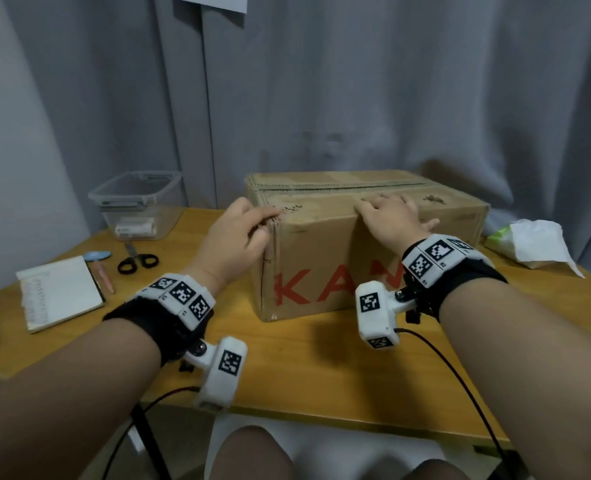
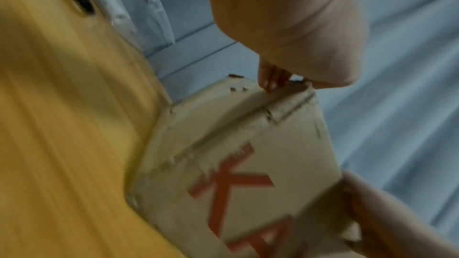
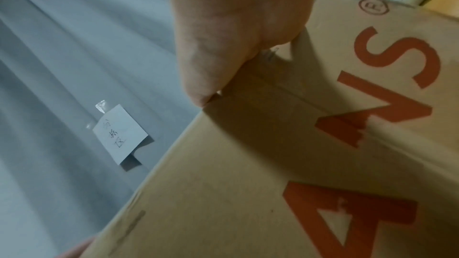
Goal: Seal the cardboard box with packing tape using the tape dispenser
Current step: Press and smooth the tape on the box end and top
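A brown cardboard box [image 1: 321,258] with red letters stands on the wooden table [image 1: 321,368], its top flaps folded down and a seam running along the top. My left hand [image 1: 242,230] is at the box's near-left top corner, and its loosely curled fingertips [image 2: 270,81] touch the edge there. My right hand [image 1: 391,216] lies flat, palm down, on the near top flap of the box [image 3: 248,164], thumb over the front edge. No tape dispenser is clearly in view.
A clear plastic tub [image 1: 138,202] stands at the back left, with scissors [image 1: 136,259], a pen [image 1: 105,275] and a notebook [image 1: 58,292] in front of it. A white tissue pack [image 1: 529,244] lies right of the box. A grey curtain [image 1: 356,81] hangs close behind.
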Tool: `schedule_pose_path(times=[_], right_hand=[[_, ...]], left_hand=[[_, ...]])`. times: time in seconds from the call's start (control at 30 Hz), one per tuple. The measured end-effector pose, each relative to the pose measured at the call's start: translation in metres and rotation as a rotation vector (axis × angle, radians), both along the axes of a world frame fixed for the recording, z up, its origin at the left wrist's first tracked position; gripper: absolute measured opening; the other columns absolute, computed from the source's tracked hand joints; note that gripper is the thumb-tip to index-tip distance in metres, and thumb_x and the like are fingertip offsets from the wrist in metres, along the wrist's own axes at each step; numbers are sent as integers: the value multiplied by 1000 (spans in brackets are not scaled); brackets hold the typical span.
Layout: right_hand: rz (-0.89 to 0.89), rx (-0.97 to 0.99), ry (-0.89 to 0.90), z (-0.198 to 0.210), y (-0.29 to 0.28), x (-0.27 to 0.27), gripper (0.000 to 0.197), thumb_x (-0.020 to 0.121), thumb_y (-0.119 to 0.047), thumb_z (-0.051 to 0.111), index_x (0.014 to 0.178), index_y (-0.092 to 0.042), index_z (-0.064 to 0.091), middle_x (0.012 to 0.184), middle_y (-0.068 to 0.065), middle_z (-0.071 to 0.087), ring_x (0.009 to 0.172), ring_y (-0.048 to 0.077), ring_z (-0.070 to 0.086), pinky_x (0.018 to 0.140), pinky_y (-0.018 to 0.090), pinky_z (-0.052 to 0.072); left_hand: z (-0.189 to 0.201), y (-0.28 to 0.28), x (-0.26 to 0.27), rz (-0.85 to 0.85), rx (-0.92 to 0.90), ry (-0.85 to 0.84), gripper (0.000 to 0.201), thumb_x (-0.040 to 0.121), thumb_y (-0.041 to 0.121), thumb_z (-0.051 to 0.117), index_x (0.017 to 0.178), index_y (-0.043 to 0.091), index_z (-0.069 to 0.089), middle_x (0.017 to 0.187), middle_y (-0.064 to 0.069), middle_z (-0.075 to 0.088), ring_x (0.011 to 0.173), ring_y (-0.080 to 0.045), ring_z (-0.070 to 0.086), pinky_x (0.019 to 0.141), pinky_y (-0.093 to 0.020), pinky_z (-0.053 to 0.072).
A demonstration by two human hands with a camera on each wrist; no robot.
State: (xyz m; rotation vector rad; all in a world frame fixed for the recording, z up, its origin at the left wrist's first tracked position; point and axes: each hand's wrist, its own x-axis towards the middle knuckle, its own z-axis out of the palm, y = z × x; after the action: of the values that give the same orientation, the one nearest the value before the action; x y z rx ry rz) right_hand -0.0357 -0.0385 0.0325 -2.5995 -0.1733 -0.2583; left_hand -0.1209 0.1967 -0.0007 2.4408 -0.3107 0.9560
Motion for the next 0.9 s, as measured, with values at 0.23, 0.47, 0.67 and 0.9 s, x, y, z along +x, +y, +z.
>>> schedule_pose_path(times=[0.23,0.47,0.67,0.9], right_hand=[[40,55,-12,3,7,-10,42,96,-36,32,134,-35,48,153,-10,29,146,20,7,106,71,-9],[205,90,-103,-4,13,-3,38,89,-31,40,117,-24,64,138,-1,53,132,25,39,109,54,27],[350,211,-87,-1,3,-5,35,90,-16,50,121,-14,65,134,1,57,131,13,45,106,18,26],[388,356,-92,3,-41,-8,28,92,-4,50,114,-4,67,130,10,59,124,17,50,110,29,34]], left_hand=[[19,40,14,59,436,285,63,89,40,56,145,35,28,158,0,14,145,-21,11,115,-42,12],[32,-6,-8,-105,367,180,72,66,58,69,123,16,56,124,-1,59,117,-18,52,102,-36,40],[12,-68,-13,-55,357,-21,65,62,72,54,95,16,55,96,2,52,93,-19,46,84,-33,32],[4,-131,2,18,314,-108,61,66,71,49,93,16,53,93,-1,50,88,-21,45,81,-35,33]])
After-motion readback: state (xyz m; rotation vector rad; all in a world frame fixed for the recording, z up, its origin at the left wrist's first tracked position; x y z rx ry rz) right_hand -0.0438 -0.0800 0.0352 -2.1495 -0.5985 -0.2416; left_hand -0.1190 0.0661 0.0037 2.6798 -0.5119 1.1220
